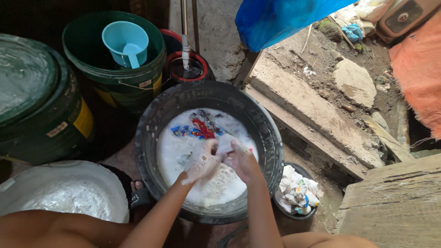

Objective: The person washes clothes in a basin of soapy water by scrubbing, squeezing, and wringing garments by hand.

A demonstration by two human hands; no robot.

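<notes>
Both my hands are over a black round tub (266,124) full of white soapy water. My left hand (202,163) is covered in foam and gripped on a pale wet cloth (223,146). My right hand (243,160) grips the same cloth from the other side, the two hands pressed close together. A garment with red and blue print (200,129) floats in the suds at the far side of the tub.
A green bucket (115,82) holding a light blue scoop (125,43) stands behind the tub. A dark lidded drum (36,101) is at left, a white basin of suds (64,193) at lower left. A small bowl of wrung clothes (297,190) sits right of the tub, with stone steps (317,115) beyond.
</notes>
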